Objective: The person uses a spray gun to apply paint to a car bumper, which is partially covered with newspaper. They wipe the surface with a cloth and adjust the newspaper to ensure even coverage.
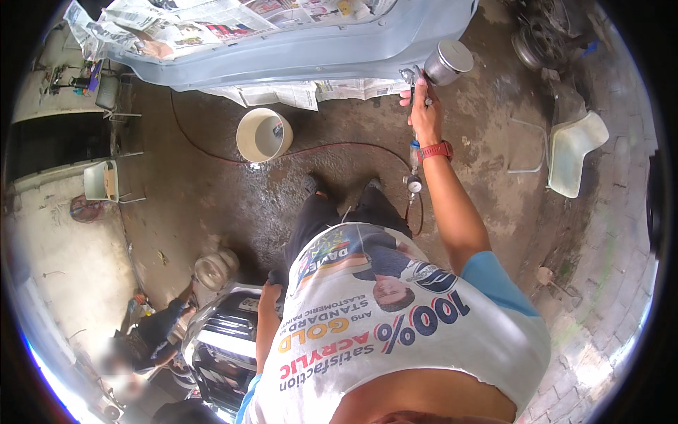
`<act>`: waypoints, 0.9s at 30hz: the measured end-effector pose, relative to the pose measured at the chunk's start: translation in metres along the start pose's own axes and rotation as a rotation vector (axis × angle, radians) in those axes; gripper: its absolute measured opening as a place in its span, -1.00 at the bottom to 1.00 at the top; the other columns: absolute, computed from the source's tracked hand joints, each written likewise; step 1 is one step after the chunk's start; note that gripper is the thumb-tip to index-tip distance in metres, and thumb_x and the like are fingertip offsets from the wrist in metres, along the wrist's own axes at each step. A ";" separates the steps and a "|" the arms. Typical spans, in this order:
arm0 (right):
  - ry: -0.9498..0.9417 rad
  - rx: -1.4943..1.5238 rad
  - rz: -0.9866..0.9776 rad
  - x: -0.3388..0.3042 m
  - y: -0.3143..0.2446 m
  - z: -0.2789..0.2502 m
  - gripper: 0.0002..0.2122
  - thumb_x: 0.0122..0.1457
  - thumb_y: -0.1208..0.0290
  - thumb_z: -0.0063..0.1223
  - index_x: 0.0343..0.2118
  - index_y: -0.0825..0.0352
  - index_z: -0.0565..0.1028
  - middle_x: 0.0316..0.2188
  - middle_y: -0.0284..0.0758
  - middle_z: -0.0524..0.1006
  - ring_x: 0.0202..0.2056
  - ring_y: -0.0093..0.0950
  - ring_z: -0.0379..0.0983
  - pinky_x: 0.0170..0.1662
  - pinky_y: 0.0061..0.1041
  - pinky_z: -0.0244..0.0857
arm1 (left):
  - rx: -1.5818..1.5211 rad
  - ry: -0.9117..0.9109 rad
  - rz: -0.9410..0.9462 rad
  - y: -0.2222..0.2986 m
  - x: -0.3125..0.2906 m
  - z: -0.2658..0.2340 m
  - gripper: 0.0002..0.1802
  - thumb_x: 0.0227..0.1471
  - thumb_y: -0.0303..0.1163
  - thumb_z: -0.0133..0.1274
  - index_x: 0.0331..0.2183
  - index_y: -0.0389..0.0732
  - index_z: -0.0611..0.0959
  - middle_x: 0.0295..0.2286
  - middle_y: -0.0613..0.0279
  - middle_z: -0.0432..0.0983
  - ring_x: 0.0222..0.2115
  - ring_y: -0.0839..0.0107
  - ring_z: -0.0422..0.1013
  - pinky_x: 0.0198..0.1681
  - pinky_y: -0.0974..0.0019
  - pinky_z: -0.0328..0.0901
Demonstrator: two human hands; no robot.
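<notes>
My right hand point(426, 116), stretched forward with a red watch on its wrist, is closed around a spray gun point(407, 75). The gun's metal paint cup point(450, 62) sits beside the fingers, close to the right end of a grey car body panel point(304, 69). Newspaper sheets point(275, 95) cover parts of the panel and hang below its near edge. Under the wrist, a pressure gauge point(414, 185) joins the gun to a thin reddish air hose point(332, 146). Down by my left thigh hangs my left hand point(269, 291); its fingers are mostly hidden beside something dark.
A cream bucket point(245, 134) stands on the wet floor, with the hose passing by it. Pale plastic chairs stand at right point(578, 152) and left point(95, 182). A black car point(224, 332) and a crouching person point(152, 343) are at lower left. A wheel point(528, 49) lies far right.
</notes>
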State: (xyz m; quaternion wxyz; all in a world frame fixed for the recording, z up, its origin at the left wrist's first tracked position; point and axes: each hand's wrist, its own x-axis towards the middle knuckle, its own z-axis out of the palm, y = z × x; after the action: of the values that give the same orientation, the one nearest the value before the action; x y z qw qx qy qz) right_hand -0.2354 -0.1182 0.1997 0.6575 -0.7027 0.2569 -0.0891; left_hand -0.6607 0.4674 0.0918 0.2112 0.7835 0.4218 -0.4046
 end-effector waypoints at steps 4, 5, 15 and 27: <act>-0.061 0.033 0.040 0.007 0.004 0.025 -0.36 0.47 -0.19 -0.06 0.43 0.13 0.40 -0.34 -0.35 0.70 -0.39 -0.59 0.62 -0.58 -0.53 0.36 | -0.069 0.066 -0.011 -0.034 0.017 -0.006 -0.23 0.00 -0.29 0.25 0.26 -0.29 0.57 0.12 -0.25 0.60 0.21 -0.05 0.50 0.25 0.06 0.36; -0.072 0.028 0.051 0.006 0.004 0.033 -0.36 0.47 -0.20 -0.07 0.43 0.13 0.40 -0.34 -0.35 0.69 -0.39 -0.59 0.62 -0.59 -0.53 0.35 | -0.099 0.076 -0.022 -0.045 0.022 -0.007 -0.24 0.00 -0.29 0.24 0.26 -0.28 0.57 0.11 -0.25 0.60 0.20 -0.04 0.50 0.24 0.06 0.36; -0.130 -0.048 0.032 -0.010 0.003 0.109 -0.35 0.47 -0.23 -0.10 0.43 0.13 0.40 -0.31 -0.36 0.70 -0.38 -0.61 0.61 -0.61 -0.57 0.31 | -0.332 -0.054 -0.036 -0.086 0.045 0.028 -0.21 0.02 -0.25 0.20 0.30 -0.24 0.53 0.16 -0.23 0.57 0.25 -0.06 0.45 0.31 0.06 0.33; -0.174 -0.132 0.024 -0.057 -0.007 0.251 -0.32 0.46 -0.31 -0.21 0.31 0.21 0.47 -0.28 -0.33 0.69 -0.35 -0.59 0.61 -0.62 -0.59 0.29 | -0.463 -0.085 -0.102 -0.147 0.086 -0.003 -0.25 -0.02 -0.23 0.26 0.23 -0.24 0.60 0.10 -0.25 0.60 0.19 -0.09 0.50 0.25 0.03 0.35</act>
State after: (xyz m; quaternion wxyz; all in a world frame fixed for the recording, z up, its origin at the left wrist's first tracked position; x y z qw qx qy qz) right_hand -0.1658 0.1292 0.1885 0.6306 -0.7464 0.2126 -0.0028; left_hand -0.7542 0.5929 0.0248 0.3819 0.6740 0.5332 -0.3399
